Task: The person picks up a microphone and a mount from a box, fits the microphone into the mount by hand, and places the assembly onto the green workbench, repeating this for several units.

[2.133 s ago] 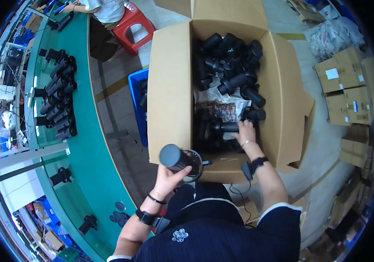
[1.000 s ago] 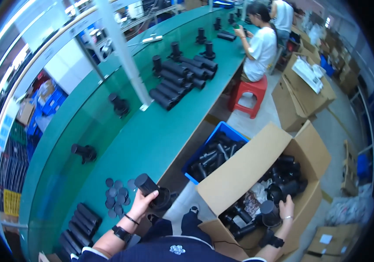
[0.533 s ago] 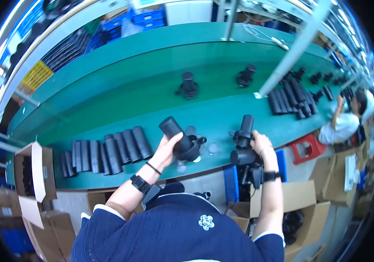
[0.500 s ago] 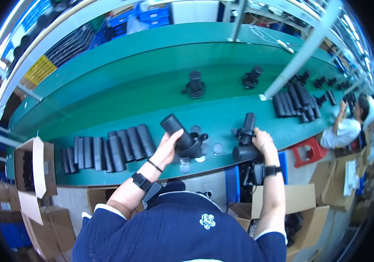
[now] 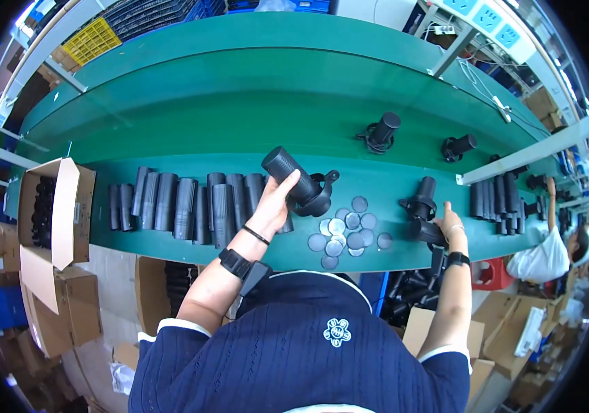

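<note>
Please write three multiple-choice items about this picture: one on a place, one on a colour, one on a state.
1. Where do the grey round discs lie?
A. on the green table between the two hands
B. inside the open carton at the left
C. on the floor

2. What colour is the table?
A. red
B. green
C. white

3. How is the black tube part held?
A. it lies flat and untouched
B. the left hand grips it, lifted and tilted
C. both hands grip it

Key: 1 A, the discs sit in a cluster on the table; 2 B, the surface is green; 3 B, the right hand holds another black part.
</note>
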{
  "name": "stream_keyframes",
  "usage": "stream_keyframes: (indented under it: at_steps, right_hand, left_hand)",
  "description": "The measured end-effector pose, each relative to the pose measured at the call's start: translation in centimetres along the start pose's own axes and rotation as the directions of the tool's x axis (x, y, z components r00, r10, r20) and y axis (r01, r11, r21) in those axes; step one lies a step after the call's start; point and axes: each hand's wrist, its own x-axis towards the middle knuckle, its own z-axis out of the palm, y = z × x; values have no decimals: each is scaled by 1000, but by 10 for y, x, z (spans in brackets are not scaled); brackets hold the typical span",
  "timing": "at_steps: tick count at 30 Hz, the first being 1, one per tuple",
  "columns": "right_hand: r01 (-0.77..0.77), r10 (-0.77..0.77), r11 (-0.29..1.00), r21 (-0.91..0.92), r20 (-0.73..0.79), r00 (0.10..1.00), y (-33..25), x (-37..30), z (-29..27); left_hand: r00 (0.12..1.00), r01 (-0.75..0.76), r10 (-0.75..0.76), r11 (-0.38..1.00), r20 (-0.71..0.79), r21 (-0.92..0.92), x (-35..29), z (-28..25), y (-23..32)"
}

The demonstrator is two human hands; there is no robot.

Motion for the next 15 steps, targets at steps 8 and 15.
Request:
stream_keyframes:
  at_steps: [8,15]
  right_hand:
    - [191,-200,980,-60,-276,940,32,13,21]
    - [277,-240,961,6,-484,841,37,31,35]
  left_hand:
    - [1000,4,-3,997,10,-81,0,11,-11]
    - [989,-92,94,996,113,-23,4,35,-19]
